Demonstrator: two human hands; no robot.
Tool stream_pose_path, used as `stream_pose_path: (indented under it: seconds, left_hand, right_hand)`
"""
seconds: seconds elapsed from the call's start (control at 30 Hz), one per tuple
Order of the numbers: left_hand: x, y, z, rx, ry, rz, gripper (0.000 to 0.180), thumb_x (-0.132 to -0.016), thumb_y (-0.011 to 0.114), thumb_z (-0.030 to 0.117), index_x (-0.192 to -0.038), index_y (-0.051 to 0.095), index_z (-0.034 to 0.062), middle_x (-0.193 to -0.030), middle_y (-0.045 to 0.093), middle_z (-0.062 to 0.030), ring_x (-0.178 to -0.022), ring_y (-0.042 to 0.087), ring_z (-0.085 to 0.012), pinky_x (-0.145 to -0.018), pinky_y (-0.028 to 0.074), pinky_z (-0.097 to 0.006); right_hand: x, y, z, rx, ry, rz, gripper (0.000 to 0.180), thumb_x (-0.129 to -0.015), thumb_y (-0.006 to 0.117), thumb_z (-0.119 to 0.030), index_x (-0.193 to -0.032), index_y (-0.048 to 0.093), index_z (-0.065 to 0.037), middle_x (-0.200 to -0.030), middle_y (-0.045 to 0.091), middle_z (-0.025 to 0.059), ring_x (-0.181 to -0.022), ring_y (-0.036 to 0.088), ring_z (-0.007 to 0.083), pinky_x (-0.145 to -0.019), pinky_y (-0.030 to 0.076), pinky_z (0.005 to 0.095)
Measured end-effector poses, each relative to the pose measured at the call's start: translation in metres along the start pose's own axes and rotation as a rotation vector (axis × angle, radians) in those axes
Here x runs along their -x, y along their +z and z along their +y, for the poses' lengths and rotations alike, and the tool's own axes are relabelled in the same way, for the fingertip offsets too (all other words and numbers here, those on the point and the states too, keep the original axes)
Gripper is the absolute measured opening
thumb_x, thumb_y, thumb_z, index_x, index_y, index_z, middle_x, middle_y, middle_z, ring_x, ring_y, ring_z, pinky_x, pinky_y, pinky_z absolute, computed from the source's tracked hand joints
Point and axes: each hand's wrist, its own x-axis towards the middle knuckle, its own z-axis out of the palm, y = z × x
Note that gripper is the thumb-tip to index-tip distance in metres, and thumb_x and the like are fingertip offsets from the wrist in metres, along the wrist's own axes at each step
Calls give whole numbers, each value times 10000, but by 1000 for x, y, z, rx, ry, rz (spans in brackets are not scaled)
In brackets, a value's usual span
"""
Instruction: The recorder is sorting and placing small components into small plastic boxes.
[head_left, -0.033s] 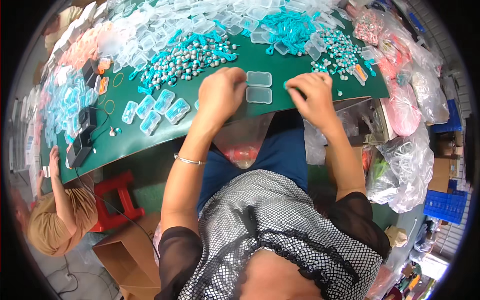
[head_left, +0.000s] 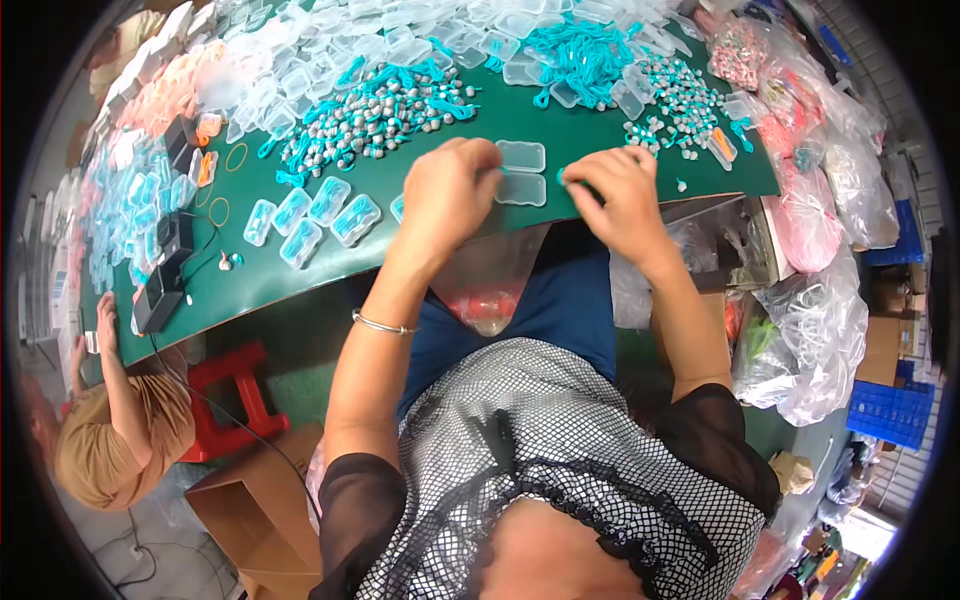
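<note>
An opened clear case (head_left: 521,190) is laid flat on the green worktop (head_left: 250,290), between the two hands, and its two shallow halves are placed one above the other. By the left hand (head_left: 447,195) the left side of this case is approached; its fingers are bent toward the thumb, but whether anything is gripped there cannot be told, because the fingertips are blurred. By the right hand (head_left: 620,200), at the other side of the case, a small teal piece (head_left: 563,176) is pinched between thumb and fingers; its shape is mostly covered.

To the left of the left hand, several closed cases with teal contents (head_left: 355,221) are set in a loose group, and one more is partly hidden by the left wrist. Behind the hands, grey balls with teal cords (head_left: 370,115) are heaped, and farther right a bundle of teal cords (head_left: 580,60) and a scatter of small teal and white pieces (head_left: 680,105) are seen. The back is covered by many clear cases (head_left: 300,60). At the far left, a co-worker in a brown top (head_left: 130,430) is seen.
</note>
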Motion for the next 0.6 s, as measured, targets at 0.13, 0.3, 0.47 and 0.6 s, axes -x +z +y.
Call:
stream_pose_path:
  seconds: [0.13,0.3,0.47,0.6]
  left_hand:
    - [9,11,6,-33,-22,-60,104,-758,732,133,-851,716,90,-815,660,-104,-811,656,-323,-713,502,-454]
    - [14,22,5,-197,54,-2,101,-762,745,134,-839,719,74,-841,627,-93,-847,629,-313,-735,489,-441]
    - [20,20,2,-211,69,9,143,-772,736,146,-886,713,63,-857,626,-98,-861,622,-312,-748,481,-437]
    - [21,9,11,-255,70,-37,301,-762,749,171,-1043,681,88,-932,617,-88,-916,603,-296,-767,464,-431]
  right_hand:
    - [-8,16,-16,-19,-57,-64,117,-790,707,-63,-883,668,-123,-877,653,7,-890,618,197,-965,339,437]
    - [-15,27,-18,100,-148,-55,110,-780,685,-71,-872,677,-132,-835,597,7,-880,593,205,-975,346,494]
    - [-16,22,-23,57,-196,-153,104,-797,660,-70,-881,681,-127,-836,605,15,-880,595,212,-963,357,484]
    - [-24,20,-11,-75,-90,-106,110,-809,646,-73,-901,680,-123,-845,625,13,-873,605,214,-927,374,441]
